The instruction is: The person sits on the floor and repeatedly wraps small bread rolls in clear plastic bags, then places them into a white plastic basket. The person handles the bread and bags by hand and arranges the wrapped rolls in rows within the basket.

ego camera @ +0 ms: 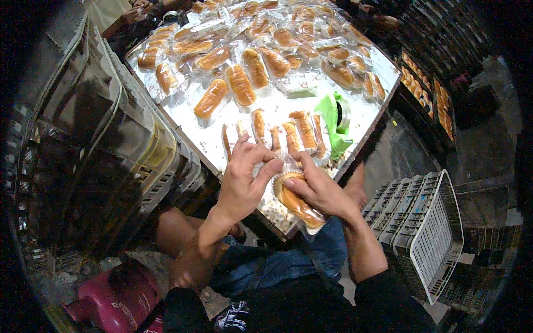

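Observation:
My right hand (325, 191) grips a long bread roll (297, 204) in a clear plastic bag (315, 230), tilted over the near corner of the table. My left hand (247, 179) has thumb and forefinger together at the gathered upper end of that bag; its other fingers are raised. Just beyond my hands, several bagged rolls (308, 129) stand in a row on the white tabletop (175, 104). At the right end of this row is a green tape bag sealer (333, 120) with a dark roll in it.
Many bagged rolls (254, 68) cover the table's far part. Stacked plastic crates (137, 137) rise at the left, and more crates (433, 237) at the right. Trays of bread (418, 89) stand beyond the right edge. Other people's hands (135, 12) show at the far left.

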{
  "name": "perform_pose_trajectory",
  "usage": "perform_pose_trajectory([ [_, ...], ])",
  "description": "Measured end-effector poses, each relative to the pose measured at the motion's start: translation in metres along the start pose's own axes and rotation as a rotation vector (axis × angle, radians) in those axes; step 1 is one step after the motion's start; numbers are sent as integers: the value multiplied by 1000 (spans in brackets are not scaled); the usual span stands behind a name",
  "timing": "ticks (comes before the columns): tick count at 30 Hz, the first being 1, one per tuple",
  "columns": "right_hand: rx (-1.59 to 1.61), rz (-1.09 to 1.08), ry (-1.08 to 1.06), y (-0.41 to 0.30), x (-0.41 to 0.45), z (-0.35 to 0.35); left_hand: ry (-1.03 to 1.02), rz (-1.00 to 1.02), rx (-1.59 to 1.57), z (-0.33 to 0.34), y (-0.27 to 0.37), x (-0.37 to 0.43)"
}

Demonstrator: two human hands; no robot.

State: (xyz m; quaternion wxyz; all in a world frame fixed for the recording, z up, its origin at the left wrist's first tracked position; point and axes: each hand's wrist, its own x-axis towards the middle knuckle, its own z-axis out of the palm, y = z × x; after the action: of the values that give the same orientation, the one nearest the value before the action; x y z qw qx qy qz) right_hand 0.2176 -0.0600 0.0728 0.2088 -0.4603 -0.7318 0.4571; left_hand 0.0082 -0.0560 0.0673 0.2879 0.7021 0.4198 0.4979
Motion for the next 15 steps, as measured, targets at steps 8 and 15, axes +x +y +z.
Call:
perform_pose_trajectory([
  [8, -71, 132, -351, -5, -37, -73, -114, 233, 390, 15, 20, -1],
  [15, -166, 73, -254, -24, -50, -93, 183, -54, 20, 35, 23, 3],
])
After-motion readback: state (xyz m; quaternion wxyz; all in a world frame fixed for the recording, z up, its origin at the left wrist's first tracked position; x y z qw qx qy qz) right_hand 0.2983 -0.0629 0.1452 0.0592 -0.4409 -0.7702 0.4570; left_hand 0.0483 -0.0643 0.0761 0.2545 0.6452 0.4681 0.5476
